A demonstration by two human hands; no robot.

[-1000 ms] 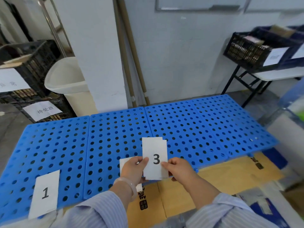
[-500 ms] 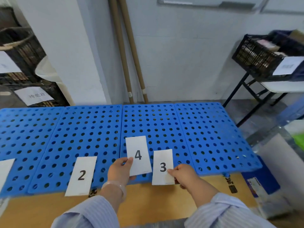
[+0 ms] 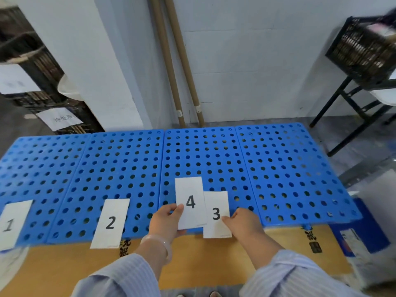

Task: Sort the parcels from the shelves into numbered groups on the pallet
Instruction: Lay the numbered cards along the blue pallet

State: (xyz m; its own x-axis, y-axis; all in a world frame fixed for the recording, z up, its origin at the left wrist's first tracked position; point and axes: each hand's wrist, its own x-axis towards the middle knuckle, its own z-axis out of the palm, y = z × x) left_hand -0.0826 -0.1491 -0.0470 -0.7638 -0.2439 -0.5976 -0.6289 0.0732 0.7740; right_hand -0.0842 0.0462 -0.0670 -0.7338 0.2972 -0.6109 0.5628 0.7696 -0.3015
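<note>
A blue perforated pallet [image 3: 214,157] of several panels stretches across the view. White number cards lie along its front edge: card 1 [image 3: 12,224] at the far left and card 2 [image 3: 110,222] on the second panel. My left hand [image 3: 166,221] pinches card 4 [image 3: 189,202] by its left edge, held above the third panel. My right hand [image 3: 244,221] pinches card 3 [image 3: 216,214] by its right edge; its lower end overhangs the pallet's front edge. Card 4 partly overlaps card 3. No parcels lie on the pallet.
Brown cardboard [image 3: 214,260] lies on the floor in front of the pallet. Two cardboard tubes [image 3: 177,61] lean against the wall behind. Black crates with paper labels [image 3: 62,120] stand at the back left. Another black crate [image 3: 362,48] sits on a folding table at the right.
A second ago both hands held the stack with card 3 on top. Card 2 now lies on the pallet, and cards 4 and 3 are split between my hands. The view shifted right.
</note>
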